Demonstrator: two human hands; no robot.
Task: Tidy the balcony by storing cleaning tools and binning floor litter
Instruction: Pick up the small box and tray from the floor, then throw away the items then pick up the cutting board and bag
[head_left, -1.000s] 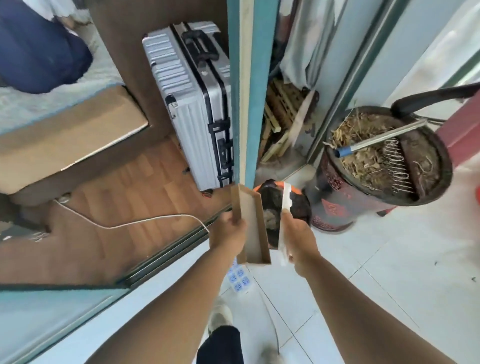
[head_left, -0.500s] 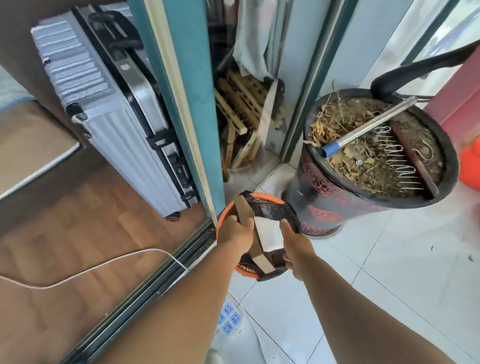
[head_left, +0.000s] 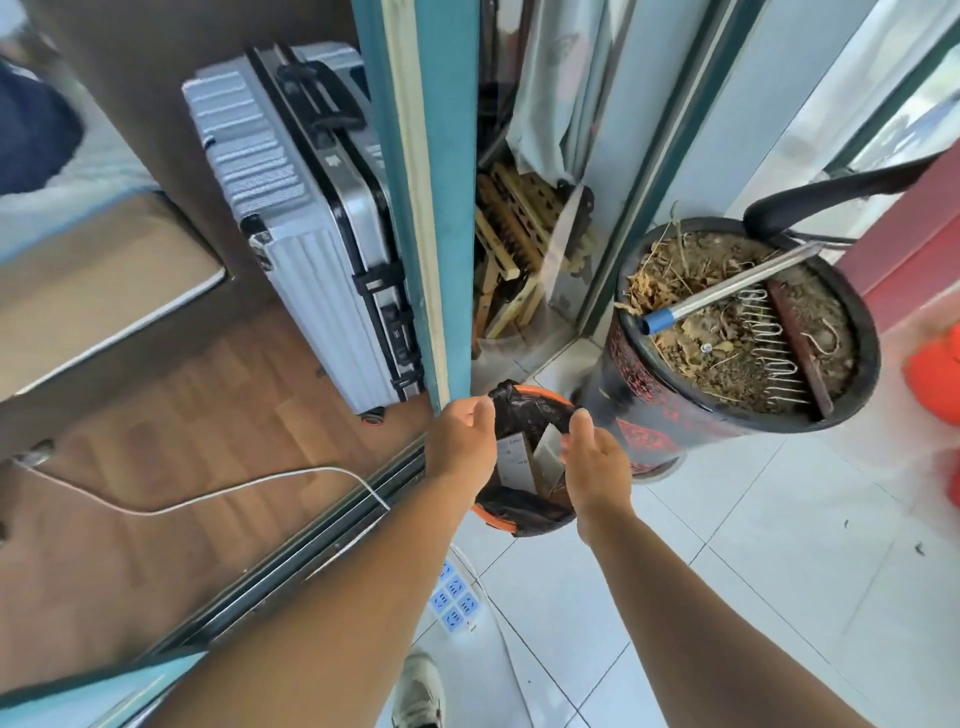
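Both hands hover over one orange bin (head_left: 491, 515): the left hand (head_left: 460, 441) loosely curled, the right hand (head_left: 592, 457) spread, neither gripping anything. Inside its black liner (head_left: 519, 410) stand two flat cardboard pieces (head_left: 519, 462), upright. The bin sits on white tiles beside one soil-filled black pot (head_left: 670, 415).

left hand (head_left: 460, 441) loosely curled, empty | right hand (head_left: 592, 457) fingers (head_left: 581, 423) apart, empty | both forearms extended

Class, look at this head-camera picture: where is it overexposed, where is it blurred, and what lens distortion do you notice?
Head view: daylight washes out the window at upper right and glares on the white floor tiles; the orange object at the right edge is smeared; the teal door frame leans and edges bend, a wide-angle effect; the bin stays fairly sharp.
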